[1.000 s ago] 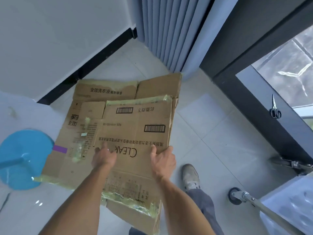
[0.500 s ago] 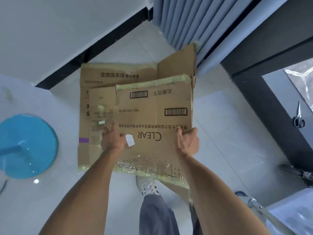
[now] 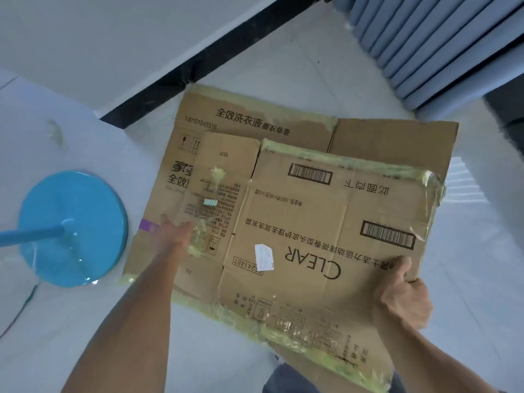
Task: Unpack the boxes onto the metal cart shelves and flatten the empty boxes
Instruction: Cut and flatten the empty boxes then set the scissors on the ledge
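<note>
Cardboard, flattened: top box (image 3: 326, 222), printed CLEAR, held over a second flattened box (image 3: 226, 120) that juts out at 11 o'clock; long axis runs 9 to 3 o'clock. Floor tiles (image 3: 297, 58) beneath. Blue round base (image 3: 71, 228) at 9 o'clock, apart. Right hand (image 3: 402, 296) pinches the 4 o'clock edge, thumb on top. Left hand (image 3: 173, 236) at 8 o'clock; fingers blurred, grip cannot be told. Hands equally near.
</note>
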